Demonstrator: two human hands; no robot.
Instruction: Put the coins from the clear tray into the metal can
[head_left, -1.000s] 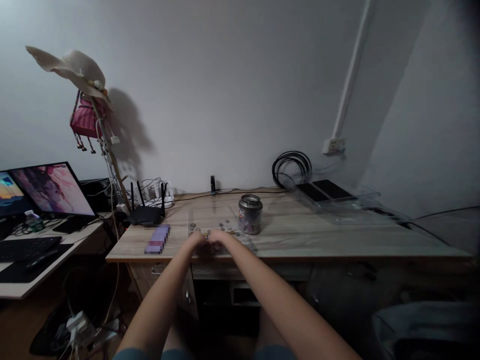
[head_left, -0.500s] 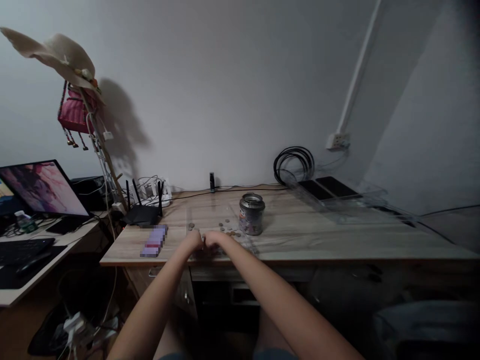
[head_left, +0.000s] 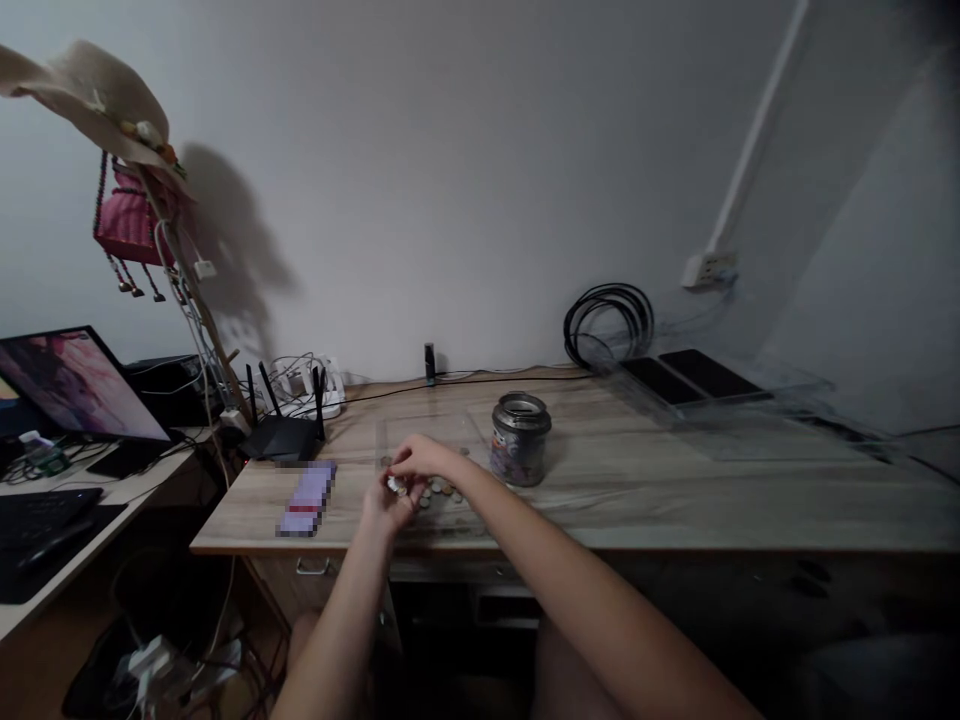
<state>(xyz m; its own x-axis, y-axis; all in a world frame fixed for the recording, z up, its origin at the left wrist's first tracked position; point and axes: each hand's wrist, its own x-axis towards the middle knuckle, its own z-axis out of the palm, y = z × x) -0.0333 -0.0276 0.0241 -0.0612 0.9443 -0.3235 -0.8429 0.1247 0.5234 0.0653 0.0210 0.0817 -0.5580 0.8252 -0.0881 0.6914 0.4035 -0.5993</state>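
My left hand [head_left: 390, 508] is turned palm up and cupped at the front of the desk, with several shiny coins [head_left: 397, 486] in its palm. Over it bends my right hand [head_left: 420, 458], its fingers pinched together at the left palm. Whatever those fingertips hold is too small to make out. Loose coins [head_left: 448, 488] lie just right of the hands, in what looks like a shallow clear plastic tray [head_left: 380, 432], partly hidden by my arms. A round metal tin [head_left: 519, 442] with a printed picture stands upright to the right, touched by neither hand.
Left of my hands lies a blurred purple object [head_left: 309, 498]. Behind it is a black router [head_left: 281, 437]. A small dark bottle [head_left: 430, 364] stands by the wall. Coiled black cable [head_left: 609, 325] and a clear case with dark panels [head_left: 694, 378] sit at the back right.
My left hand has turned from knuckles up to palm up, showing coins. My right hand has risen over it, fingers bent toward the palm. The view has shifted slightly.
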